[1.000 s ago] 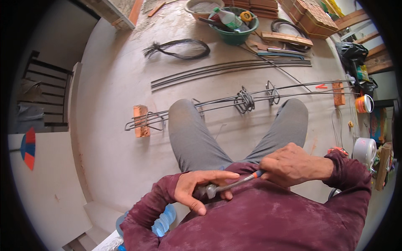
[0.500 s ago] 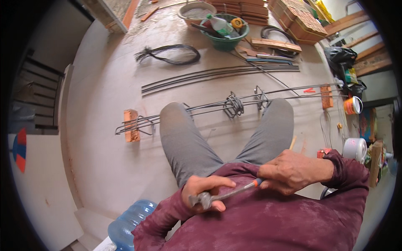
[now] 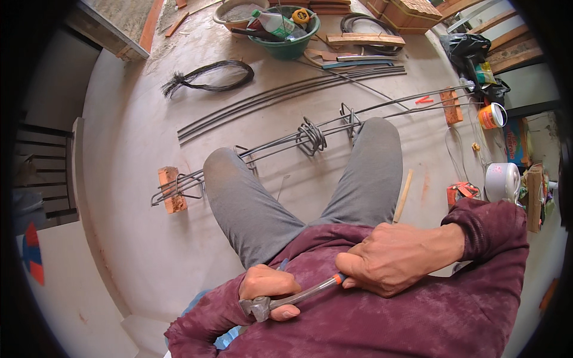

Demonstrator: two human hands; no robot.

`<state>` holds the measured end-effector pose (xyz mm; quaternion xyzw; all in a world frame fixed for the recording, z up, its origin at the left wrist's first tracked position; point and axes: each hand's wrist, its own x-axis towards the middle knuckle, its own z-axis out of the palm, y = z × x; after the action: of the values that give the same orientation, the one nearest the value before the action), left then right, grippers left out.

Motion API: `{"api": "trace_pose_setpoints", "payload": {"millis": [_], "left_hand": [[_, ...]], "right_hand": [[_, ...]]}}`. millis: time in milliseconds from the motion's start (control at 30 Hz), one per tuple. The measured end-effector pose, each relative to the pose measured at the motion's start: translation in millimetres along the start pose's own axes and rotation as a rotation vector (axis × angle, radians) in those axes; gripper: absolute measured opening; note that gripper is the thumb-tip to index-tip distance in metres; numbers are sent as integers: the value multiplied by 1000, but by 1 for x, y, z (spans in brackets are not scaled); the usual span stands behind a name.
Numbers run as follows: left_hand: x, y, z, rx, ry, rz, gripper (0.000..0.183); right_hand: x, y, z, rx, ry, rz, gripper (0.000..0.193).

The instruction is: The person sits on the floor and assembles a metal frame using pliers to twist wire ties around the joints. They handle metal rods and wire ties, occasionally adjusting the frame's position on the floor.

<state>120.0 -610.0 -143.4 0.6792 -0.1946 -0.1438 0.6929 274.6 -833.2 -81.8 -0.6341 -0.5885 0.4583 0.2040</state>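
Observation:
In front of my maroon shirt I hold a pair of metal pincers with orange-and-blue grip ends. My left hand is closed round them near the jaws. A bluish tip stands up beside its fingers, seemingly the second handle. My right hand grips the other end at the coloured handle, hiding most of it. Beyond my knees lies a long rebar cage with several bent stirrups bunched on it. Its left end rests on a brick, its right end by another brick.
Loose rebars and a bundle of tie wire lie farther off. A green basin holds bottles and a tape measure. At right stand a white-and-orange bucket and a white roll. A wooden stick lies beside my right leg.
My left fingers, stretched along the pincers before, now curl round them. Both hands and the pincers have come a little left and lower in view. The whole scene has shifted left and up.

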Motion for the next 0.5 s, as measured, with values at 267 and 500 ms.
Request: {"api": "trace_pose_setpoints", "payload": {"millis": [267, 500], "left_hand": [[-3, -6, 5, -57, 72, 105, 25], [-15, -7, 6, -82, 133, 170, 23]], "right_hand": [[11, -6, 2, -14, -67, 46, 34], [29, -16, -1, 10, -75, 28, 34]]}}
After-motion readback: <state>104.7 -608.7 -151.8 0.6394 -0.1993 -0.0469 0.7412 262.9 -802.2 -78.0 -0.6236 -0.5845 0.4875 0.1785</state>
